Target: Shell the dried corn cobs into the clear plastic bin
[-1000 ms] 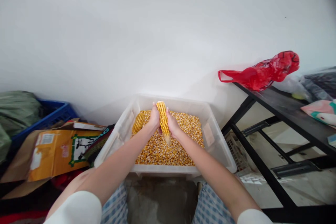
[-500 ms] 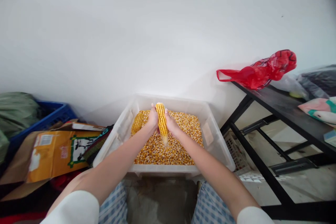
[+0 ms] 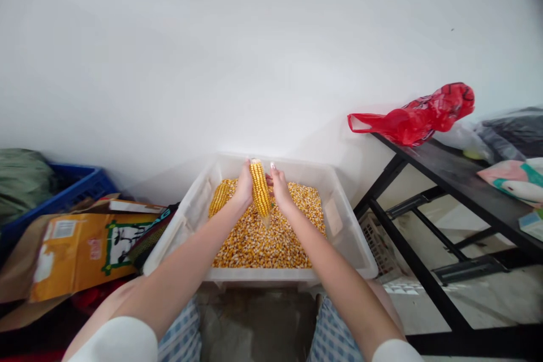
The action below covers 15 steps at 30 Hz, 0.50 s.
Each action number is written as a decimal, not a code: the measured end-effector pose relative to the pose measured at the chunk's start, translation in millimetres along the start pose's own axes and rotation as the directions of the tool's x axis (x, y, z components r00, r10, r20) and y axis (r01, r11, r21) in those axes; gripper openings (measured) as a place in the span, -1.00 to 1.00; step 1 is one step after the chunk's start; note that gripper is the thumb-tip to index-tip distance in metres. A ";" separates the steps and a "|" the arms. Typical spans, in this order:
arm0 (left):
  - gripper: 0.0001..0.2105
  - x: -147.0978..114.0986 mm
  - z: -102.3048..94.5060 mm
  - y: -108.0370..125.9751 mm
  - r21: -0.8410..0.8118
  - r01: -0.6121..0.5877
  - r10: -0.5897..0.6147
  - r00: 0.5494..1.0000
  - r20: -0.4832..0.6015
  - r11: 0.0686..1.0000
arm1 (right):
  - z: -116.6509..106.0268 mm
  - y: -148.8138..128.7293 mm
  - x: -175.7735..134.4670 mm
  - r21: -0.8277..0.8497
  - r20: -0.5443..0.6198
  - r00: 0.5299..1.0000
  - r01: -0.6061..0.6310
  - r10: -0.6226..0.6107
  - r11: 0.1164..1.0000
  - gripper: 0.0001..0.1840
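A yellow ear of corn [image 3: 259,188] is held slantwise over the tub, its kernels facing me and its pale tip pointing down. My left hand [image 3: 245,182] is closed around its left side, the fingers partly hidden behind the ear. My right hand [image 3: 280,188] is just right of the ear, thumb raised and fingers apart, the fingertips close to it; whether they touch it I cannot tell. Below lie loose corn kernels [image 3: 263,249] in a translucent plastic tub [image 3: 345,232]. Another ear of corn [image 3: 219,198] rests on the kernels at the left.
A black-framed table [image 3: 449,169] on the right bears a red plastic bag [image 3: 418,119] and other bags. Beneath it sits a pale basket [image 3: 377,243]. To the left are an orange carton [image 3: 80,251] and a blue crate [image 3: 91,184]. A white wall [image 3: 254,56] rises behind the tub.
My right hand has drawn slightly away from the ear, its thumb now raised. The ear has risen a little in view, still in my left hand.
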<state>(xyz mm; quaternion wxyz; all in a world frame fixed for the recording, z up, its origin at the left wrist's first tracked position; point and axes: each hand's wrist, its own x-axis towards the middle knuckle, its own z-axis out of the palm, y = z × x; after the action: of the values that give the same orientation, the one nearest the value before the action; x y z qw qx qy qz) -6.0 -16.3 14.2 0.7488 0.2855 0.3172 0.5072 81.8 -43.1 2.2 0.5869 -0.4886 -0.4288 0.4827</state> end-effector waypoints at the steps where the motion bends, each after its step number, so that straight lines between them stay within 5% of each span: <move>1: -0.51 -1.4 1.6 -1.0 0.007 -0.016 0.016 1.000 0.001 1.000 | 0.8 -2.5 -0.8 0.018 0.024 1.000 0.013 -0.014 1.000 -0.51; 7: -0.64 -7.9 12.3 -8.9 0.028 -0.180 0.180 0.984 0.019 0.983 | 6.7 -4.1 -3.8 0.175 0.116 0.985 0.103 -0.125 0.979 -0.57; 15: -0.63 -3.2 5.8 -17.5 0.293 -0.389 0.388 0.919 0.064 0.873 | 4.6 -2.4 -1.1 0.210 0.093 0.995 0.025 -0.045 0.977 -0.54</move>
<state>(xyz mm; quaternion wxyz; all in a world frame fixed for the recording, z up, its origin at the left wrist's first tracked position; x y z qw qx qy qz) 7.7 -25.5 5.4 0.5800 0.4545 0.3254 0.5926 77.5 -43.5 5.2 0.6217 -0.3927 -0.4124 0.5378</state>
